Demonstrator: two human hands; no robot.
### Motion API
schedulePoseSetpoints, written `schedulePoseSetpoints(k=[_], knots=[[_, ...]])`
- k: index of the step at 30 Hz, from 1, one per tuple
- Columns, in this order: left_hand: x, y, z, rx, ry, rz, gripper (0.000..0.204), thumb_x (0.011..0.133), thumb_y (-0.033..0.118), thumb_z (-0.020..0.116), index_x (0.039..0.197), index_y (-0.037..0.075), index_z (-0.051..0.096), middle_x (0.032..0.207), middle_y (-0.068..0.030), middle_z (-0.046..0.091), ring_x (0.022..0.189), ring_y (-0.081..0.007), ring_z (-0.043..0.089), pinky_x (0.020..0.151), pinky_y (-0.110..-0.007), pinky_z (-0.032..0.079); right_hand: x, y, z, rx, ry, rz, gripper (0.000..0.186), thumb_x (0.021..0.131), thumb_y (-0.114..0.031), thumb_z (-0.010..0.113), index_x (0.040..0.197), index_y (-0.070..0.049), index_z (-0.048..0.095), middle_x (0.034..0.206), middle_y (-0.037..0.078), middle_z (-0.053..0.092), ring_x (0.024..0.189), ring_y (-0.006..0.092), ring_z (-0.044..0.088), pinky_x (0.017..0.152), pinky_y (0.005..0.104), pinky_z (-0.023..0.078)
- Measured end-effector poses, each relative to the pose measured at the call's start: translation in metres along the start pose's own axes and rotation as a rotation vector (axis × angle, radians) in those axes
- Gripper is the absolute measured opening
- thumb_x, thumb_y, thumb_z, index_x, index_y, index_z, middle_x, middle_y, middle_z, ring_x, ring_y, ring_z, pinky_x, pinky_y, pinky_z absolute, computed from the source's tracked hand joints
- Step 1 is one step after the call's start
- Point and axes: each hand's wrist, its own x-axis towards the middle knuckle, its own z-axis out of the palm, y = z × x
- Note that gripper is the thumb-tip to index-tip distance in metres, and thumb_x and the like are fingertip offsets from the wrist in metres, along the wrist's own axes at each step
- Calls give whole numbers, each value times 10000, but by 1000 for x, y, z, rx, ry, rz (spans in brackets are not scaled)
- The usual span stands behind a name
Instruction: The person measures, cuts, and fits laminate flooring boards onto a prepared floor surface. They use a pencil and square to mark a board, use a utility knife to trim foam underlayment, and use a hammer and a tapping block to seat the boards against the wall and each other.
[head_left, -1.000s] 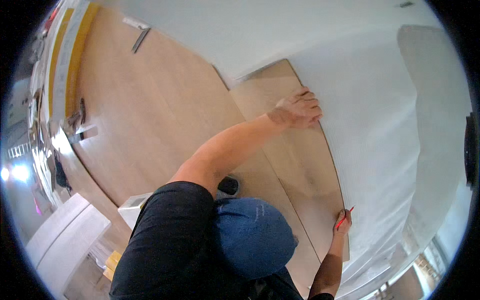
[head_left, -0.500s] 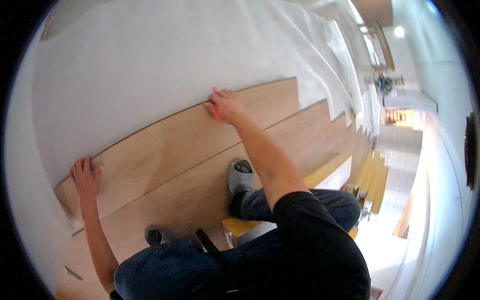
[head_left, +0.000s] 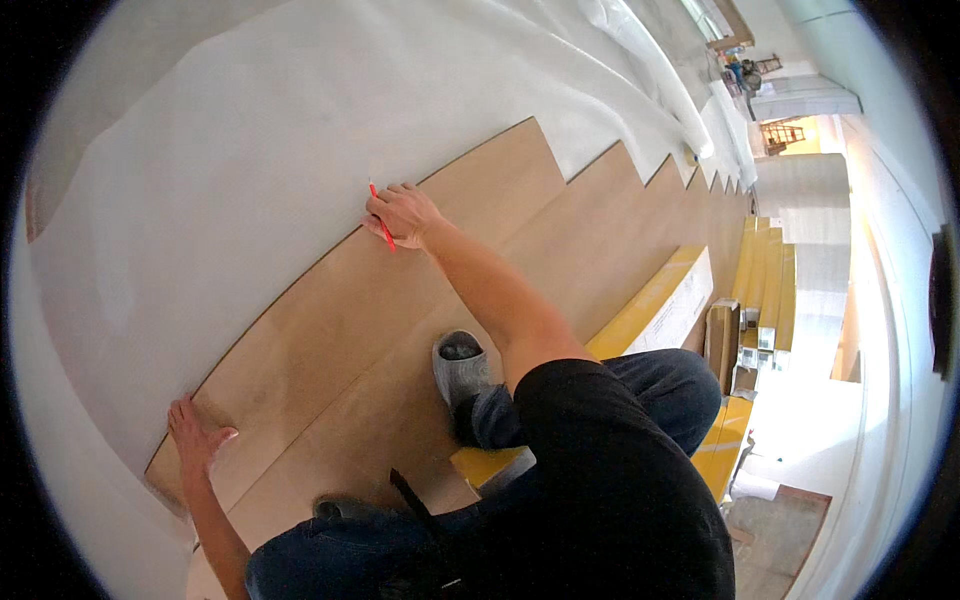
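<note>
My left hand (head_left: 197,440) lies on the left end of a light wood floor plank (head_left: 330,300), close to the wall. Its thumb is spread and its fingertips reach the far edge. Along the same edge, nearer the plank's right end, my right hand (head_left: 408,215) rests with a slim red pencil (head_left: 387,235) between its fingers. The outermost plank borders white underlay sheeting (head_left: 250,150). On its near side it runs along another laid plank (head_left: 400,400), where my slippered foot (head_left: 462,365) stands.
Several laid planks step away to the right with staggered ends (head_left: 660,185). A yellow and white long box (head_left: 665,300) lies on them by my knee. Yellow boxes (head_left: 765,270) are stacked farther right. A white roll (head_left: 660,80) lies on the sheeting at the back.
The view has swung, so the planks sit at a steeper slant. My left thumb now sticks out from the fingers. My right hand still holds the red pencil at the plank's far edge.
</note>
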Motion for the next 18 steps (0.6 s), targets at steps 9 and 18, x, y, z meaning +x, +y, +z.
schedulePoseSetpoints(k=[9, 18], knots=[[-13, 9, 7, 34, -69, -4, 1226, 455, 542, 944, 1413, -8, 413, 1294, -220, 495, 1260, -449, 446, 1098, -570, 353, -32, 9, 21, 53, 175, 6, 276, 977, -391, 619, 951, -119, 658, 956, 78, 659, 985, 283, 631, 889, 424, 475], [-44, 31, -8, 78, -135, -84, 1036, 606, 506, 913, 1405, -2, 492, 1356, -215, 552, 1300, -409, 486, 1132, -564, 345, -5, 19, 71, -82, 74, -51, 349, 946, -257, 617, 1240, -69, 605, 1240, 118, 644, 1193, 326, 583, 1073, 486, 406]])
